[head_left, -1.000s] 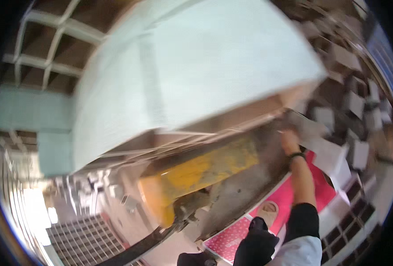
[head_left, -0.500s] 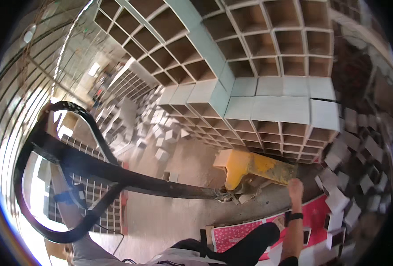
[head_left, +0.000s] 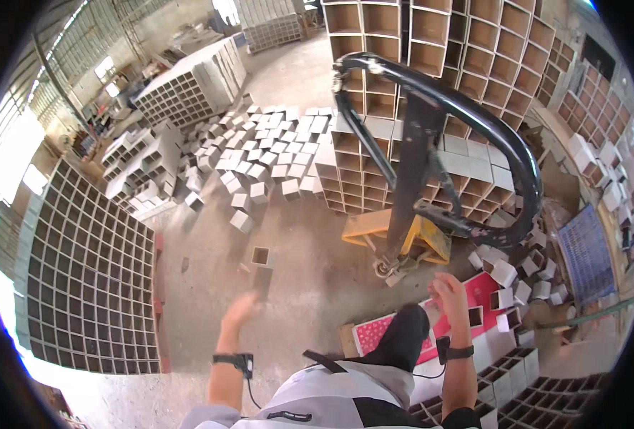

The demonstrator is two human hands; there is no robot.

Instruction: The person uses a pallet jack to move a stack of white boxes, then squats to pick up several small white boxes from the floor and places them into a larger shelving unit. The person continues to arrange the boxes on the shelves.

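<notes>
A pallet jack stands ahead of me, its black loop handle (head_left: 524,179) raised and leaning to the right over its yellow body (head_left: 367,227). My left hand (head_left: 241,312) is in the air left of the jack, touching nothing I can see. Motion smears its fingers. My right hand (head_left: 448,294) hangs just in front of the yellow body, apart from it. Its fingers are loosely curled and apart, with nothing in them. Below that hand lies a red and pink patterned sheet (head_left: 483,287) with white boxes around it.
Tall stacks of open white boxes (head_left: 431,57) rise behind the jack. Another stacked block (head_left: 88,279) stands at the left. Loose boxes (head_left: 281,146) litter the floor farther off, and a single box (head_left: 260,255) lies nearer. A blue crate (head_left: 587,254) leans at the right.
The jack's handle has swung from the far left to upright on the right. My left hand has left the handle and come down toward the middle. The view has turned leftward.
</notes>
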